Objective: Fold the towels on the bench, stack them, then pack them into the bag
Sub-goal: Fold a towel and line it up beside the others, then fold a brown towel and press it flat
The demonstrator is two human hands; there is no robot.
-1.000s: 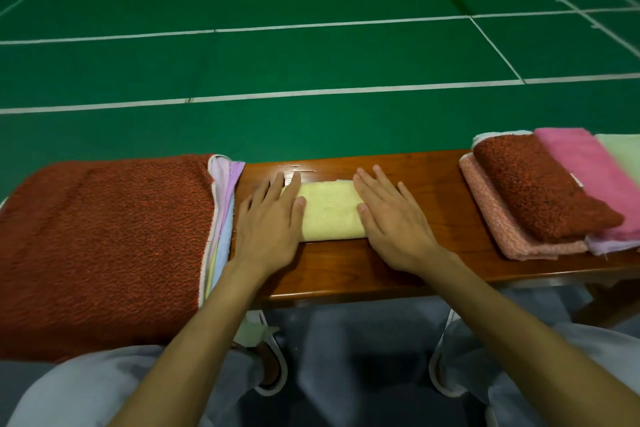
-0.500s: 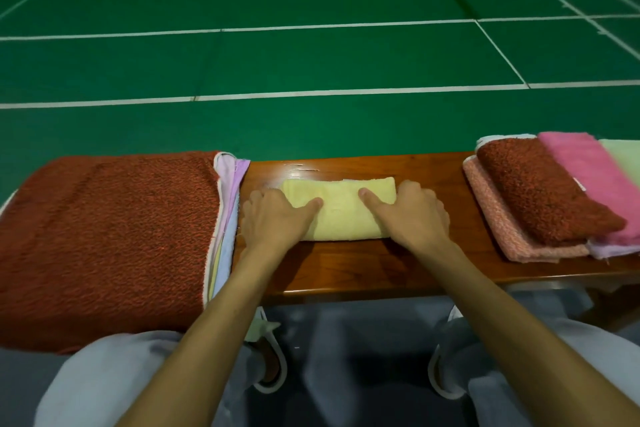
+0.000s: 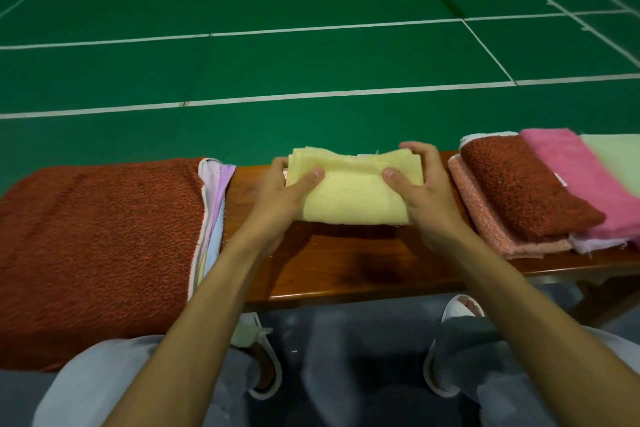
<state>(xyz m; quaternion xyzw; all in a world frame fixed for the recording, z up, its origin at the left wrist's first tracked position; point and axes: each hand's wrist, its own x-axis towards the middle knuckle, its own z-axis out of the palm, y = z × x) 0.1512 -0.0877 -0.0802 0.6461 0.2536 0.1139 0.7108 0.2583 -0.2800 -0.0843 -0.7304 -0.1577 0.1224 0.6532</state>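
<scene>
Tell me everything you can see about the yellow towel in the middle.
The yellow towel is pale, soft, terry-looking cloth, folded into a thick, compact rectangle. Stacked layer edges show at its far left corner, and its top dips slightly in the middle. The left hand and right hand grip its two ends, thumbs on top. It seems held just above the middle of the wooden bench, with a shadow beneath it.

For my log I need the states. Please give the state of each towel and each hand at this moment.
yellow towel: folded, held above the bench.
left hand: grips the yellow towel's left end.
right hand: grips its right end.
left pile: unfolded, lying flat.
right towels: folded, overlapping on the bench.
</scene>
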